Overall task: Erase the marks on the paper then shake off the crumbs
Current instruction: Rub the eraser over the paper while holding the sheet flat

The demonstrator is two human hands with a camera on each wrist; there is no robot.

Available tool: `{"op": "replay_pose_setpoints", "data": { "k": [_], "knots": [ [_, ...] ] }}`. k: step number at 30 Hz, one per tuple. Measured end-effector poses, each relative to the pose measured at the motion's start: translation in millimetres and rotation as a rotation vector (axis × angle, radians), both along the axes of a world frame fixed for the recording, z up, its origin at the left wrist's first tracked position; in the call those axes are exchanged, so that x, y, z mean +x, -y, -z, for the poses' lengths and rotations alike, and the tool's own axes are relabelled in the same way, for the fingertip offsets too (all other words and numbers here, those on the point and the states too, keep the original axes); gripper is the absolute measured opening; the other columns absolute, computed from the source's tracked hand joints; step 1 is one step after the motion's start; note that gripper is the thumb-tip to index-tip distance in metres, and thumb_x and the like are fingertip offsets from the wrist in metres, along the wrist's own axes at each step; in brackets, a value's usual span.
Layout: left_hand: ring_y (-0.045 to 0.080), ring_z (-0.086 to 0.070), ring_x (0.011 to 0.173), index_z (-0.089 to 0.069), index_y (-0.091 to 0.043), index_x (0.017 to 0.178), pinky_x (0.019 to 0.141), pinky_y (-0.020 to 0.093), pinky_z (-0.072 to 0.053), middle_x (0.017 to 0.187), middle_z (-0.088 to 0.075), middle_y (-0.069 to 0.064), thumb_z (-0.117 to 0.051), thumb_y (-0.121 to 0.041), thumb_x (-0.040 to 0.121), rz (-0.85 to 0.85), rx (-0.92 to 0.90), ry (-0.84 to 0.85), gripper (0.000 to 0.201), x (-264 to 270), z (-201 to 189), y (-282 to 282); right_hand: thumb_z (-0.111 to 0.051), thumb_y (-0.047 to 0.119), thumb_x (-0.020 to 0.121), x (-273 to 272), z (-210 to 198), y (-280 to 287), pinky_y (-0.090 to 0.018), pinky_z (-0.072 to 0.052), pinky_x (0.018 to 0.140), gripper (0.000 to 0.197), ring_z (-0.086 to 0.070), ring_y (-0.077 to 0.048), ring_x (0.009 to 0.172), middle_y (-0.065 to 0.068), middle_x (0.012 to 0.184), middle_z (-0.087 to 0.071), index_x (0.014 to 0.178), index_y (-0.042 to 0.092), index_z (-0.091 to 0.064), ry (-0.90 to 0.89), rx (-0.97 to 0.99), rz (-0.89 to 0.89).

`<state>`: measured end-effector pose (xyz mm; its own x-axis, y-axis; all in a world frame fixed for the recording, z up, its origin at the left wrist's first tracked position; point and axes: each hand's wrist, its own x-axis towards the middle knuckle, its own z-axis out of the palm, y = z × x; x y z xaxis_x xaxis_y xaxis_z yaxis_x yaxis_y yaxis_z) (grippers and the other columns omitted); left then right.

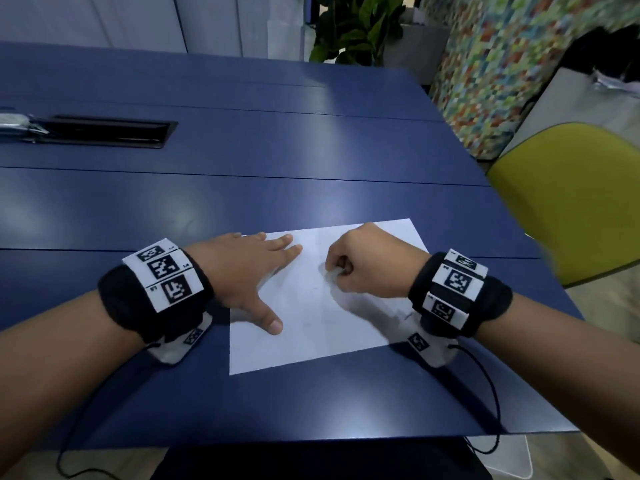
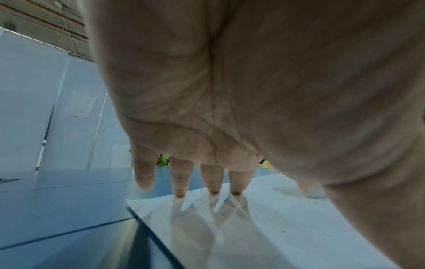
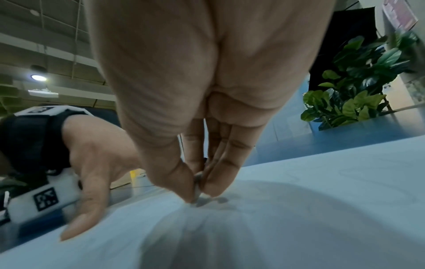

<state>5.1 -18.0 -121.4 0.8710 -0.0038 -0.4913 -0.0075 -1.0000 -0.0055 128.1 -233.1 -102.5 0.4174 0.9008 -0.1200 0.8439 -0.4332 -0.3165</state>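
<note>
A white sheet of paper (image 1: 311,327) lies on the blue table (image 1: 242,202) in front of me. Faint grey marks show near its middle. My left hand (image 1: 256,271) lies flat with spread fingers on the sheet's left part, fingertips (image 2: 215,189) touching the paper (image 2: 264,227). My right hand (image 1: 363,265) is curled into a pinch over the sheet's upper right. It pinches a small pale eraser (image 3: 198,189) between thumb and fingers, with the eraser's tip down on the paper (image 3: 322,200). The eraser (image 2: 316,193) shows as a pale lump in the left wrist view.
A black cable slot (image 1: 104,131) is sunk into the table at the far left. A yellow chair (image 1: 571,195) stands off the table's right edge. A leafy plant (image 1: 353,29) stands behind the far edge. Cords hang from both wristbands over the near edge.
</note>
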Motion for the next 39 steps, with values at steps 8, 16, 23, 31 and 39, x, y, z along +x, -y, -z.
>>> {"op": "replay_pose_setpoints", "data": {
  "k": [8,16,23,31,39],
  "knots": [
    [0.019,-0.002,0.162,0.016,-0.038,0.163,0.127,0.052,-0.021,0.173,0.016,-0.016,-0.058,-0.102,0.056,0.014,0.06,-0.026,0.145,9,-5,1,-0.068,0.015,0.083,12,-3,-7,-0.008,-0.04,0.061,0.021,-0.057,0.0,0.066,0.014,0.077,-0.067,0.098,0.019,-0.081,-0.007,-0.005,0.015],
    [0.016,-0.001,0.162,0.015,-0.042,0.163,0.124,0.051,-0.022,0.172,0.015,-0.019,-0.052,-0.105,0.052,-0.008,0.045,0.006,0.144,5,-2,0,-0.069,0.015,0.081,10,-3,-6,-0.019,-0.046,0.067,0.019,-0.057,0.002,0.066,0.014,0.075,-0.069,0.095,0.02,-0.081,-0.009,0.0,0.011],
    [0.017,-0.002,0.162,0.015,-0.041,0.163,0.123,0.054,-0.025,0.172,0.015,-0.019,-0.052,-0.105,0.053,0.0,0.055,0.012,0.144,5,-4,2,-0.067,0.016,0.082,0,-3,-8,-0.022,-0.047,0.068,0.021,-0.057,-0.006,0.07,0.011,0.081,-0.073,0.096,0.02,-0.081,-0.024,-0.016,-0.031],
    [0.017,-0.003,0.162,0.015,-0.04,0.164,0.123,0.052,-0.025,0.173,0.015,-0.019,-0.054,-0.104,0.054,-0.007,0.067,0.018,0.144,5,-5,4,-0.065,0.017,0.082,-9,-4,-8,-0.025,-0.052,0.076,0.026,-0.057,-0.009,0.076,0.007,0.091,-0.078,0.102,0.021,-0.082,-0.019,-0.025,-0.087],
    [0.015,-0.001,0.162,0.015,-0.039,0.164,0.124,0.051,-0.023,0.173,0.016,-0.018,-0.059,-0.1,0.059,-0.019,0.07,0.001,0.142,5,-8,7,-0.065,0.018,0.081,-12,-2,-11,-0.027,-0.054,0.072,0.023,-0.064,-0.013,0.076,0.006,0.085,-0.077,0.097,0.02,-0.081,-0.022,-0.038,-0.107]
  ]
}}
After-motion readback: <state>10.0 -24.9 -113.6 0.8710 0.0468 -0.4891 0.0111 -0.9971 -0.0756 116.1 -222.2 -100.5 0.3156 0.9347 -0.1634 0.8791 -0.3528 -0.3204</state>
